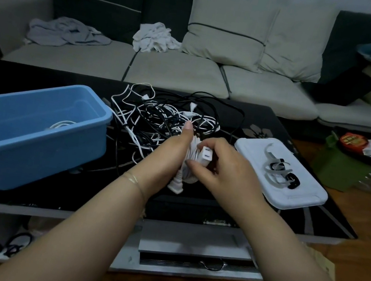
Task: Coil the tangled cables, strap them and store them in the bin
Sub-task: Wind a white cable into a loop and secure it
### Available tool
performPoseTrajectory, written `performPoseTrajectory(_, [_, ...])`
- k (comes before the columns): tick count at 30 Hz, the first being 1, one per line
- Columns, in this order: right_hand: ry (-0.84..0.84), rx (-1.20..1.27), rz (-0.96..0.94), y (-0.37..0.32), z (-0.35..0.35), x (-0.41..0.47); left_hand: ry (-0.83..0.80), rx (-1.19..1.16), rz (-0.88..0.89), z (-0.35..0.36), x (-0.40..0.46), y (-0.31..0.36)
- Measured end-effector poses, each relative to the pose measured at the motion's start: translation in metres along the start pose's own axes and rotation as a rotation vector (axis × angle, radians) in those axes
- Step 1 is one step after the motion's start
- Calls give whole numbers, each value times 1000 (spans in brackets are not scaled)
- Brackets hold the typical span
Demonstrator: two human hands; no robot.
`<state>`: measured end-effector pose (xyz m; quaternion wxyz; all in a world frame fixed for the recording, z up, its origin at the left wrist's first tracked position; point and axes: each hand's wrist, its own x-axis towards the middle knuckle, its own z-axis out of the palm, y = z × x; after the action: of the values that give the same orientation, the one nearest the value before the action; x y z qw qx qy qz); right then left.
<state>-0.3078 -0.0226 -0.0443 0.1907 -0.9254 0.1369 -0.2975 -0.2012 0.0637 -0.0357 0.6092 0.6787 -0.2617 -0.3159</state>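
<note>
- Head view: a white cable coil is held between both hands, above the black worktop.
- Left hand: wrapped round the coil as the form; grip is closed on the bundle, one plug hangs out below the grip.
- Right hand: the other plug end is pinched at the top of the coil, likely so the last turn can be tucked in.
- Coil is kept off the worktop and just in front of the tangled pile, probably so loose strands are not dragged back in.
- Straps are laid out on the white lid, just right of the grip, within easy reach of the right hand; none is on this coil yet.
- Blue bin is parked left of the grip, open side up; one white coil can be seen inside.
- Judgement: winding is nearly done, strapping comes next; the left-hand hold is what stops the loops springing open.
- Risk: bundle may loosen if the right hand lets go of the plug end for a strap.
</note>
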Motion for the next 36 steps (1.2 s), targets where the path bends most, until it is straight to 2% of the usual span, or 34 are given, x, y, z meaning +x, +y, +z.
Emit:
performPoseTrajectory(3, [68, -12, -53, 4, 2, 3, -46, -160, -82, 8, -7, 1])
performPoseTrajectory(6, [-109, 248, 29, 5, 0, 2, -97, -167, -102, 11, -12, 4])
performPoseTrajectory(8, [-237, 325, 123, 4, 0, 1, -136, -146, -95, 10, -13, 4])
performPoseTrajectory(14, [-211, 131, 117, -2, 0, 3, -147, -187, -141, 7, -11, 3])
performPoseTrajectory(19, [-265, 77, 198, -5, 0, 7, -59, -221, -185, 8, -6, -1])
performPoseTrajectory(23, [-280, -47, 186, -7, -4, 7, 12, -220, -185, 12, -2, -3])
performPoseTrajectory(27, [-290, -128, 224, -6, -5, 7, 11, -236, -192, 16, -2, -4])
performPoseTrajectory(31, [-274, -146, 241, -5, -4, 7, 58, -243, -186, 19, -1, -4])
performPoseTrajectory(36, [-213, -101, 288, -2, -4, 8, 191, -272, -160, 26, 7, -4])
